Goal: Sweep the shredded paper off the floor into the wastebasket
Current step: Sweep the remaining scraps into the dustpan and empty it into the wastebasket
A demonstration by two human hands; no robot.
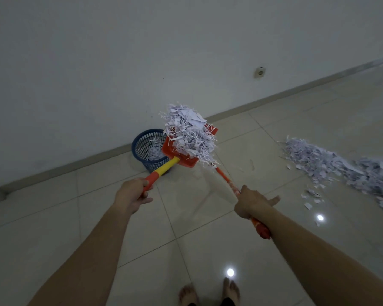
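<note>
Dump step: your left hand (132,196) grips the loaded dustpan (181,151), right hand (251,205) grips the broom (226,181). Tip the shredded paper (189,131) into the wastebasket (149,147) at 11 o'clock; the bigger pile (341,164) waits at 3 o'clock.

Left hand (132,196) gripping dustpan (181,154) heaped with shredded paper (189,131) beside blue wastebasket (142,146), right hand (252,203) gripping broom handle (227,181), paper pile (341,166) on floor (186,217) at right
</note>
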